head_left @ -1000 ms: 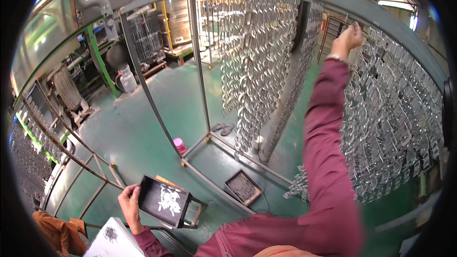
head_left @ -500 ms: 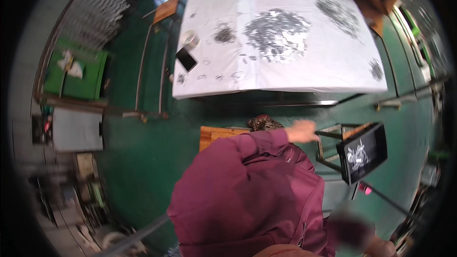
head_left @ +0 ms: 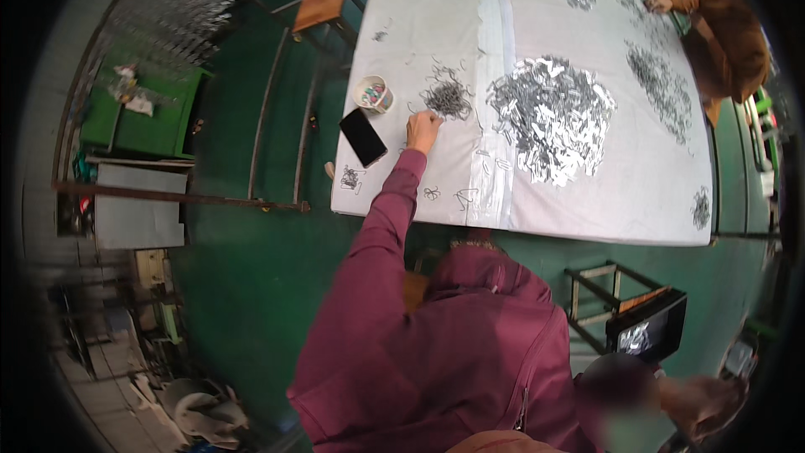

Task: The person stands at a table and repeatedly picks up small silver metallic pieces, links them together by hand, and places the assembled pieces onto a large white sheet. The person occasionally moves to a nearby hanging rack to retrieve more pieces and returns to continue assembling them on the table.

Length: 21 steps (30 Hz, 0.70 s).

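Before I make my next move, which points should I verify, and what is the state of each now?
1. Left hand at the dark wire pile: ok, at its near edge.
2. Wire piece gripped by that hand: cannot tell.
3. Right hand free: cannot tell, it is unclear near the picture's lower right rim.
4. Phone clear of the left hand: ok, lying near the white tub.
5. Dark wire pieces all together: not ok, a small group lies apart.
6. Black tray holding shiny pieces: ok.

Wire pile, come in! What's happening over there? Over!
Left hand at near edge of wire pile, grip unclear. Right hand blurred, near black tray. Black phone, white cup to the left, not blocking.
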{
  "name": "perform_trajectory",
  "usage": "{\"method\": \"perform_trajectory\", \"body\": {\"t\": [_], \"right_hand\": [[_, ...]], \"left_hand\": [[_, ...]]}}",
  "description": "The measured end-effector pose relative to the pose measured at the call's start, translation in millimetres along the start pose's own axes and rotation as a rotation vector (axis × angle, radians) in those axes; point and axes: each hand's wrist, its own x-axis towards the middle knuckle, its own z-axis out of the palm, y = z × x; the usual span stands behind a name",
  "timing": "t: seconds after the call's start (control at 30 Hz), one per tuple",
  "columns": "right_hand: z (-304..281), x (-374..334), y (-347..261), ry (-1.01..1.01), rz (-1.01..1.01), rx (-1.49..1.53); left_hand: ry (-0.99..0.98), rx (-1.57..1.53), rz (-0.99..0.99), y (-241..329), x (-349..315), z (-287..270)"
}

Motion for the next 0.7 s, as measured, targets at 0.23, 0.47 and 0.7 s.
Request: {"method": "perform_trajectory", "body": {"t": [0.23,0.47,0.7], "right_hand": [[169,-196,-92,-1.381,0.958,0.097],[203,-428,-111,-1.785,0.286,0.204],[177,-428,-102,-1.741,0.251,0.281]], "left_hand": [[-0.169,0.3,-0.086,-8,30,41],[-0.181,0.227,0.246,50,-3,-5],[-0.27,-0.073,0.586,48,-21,61]]}}
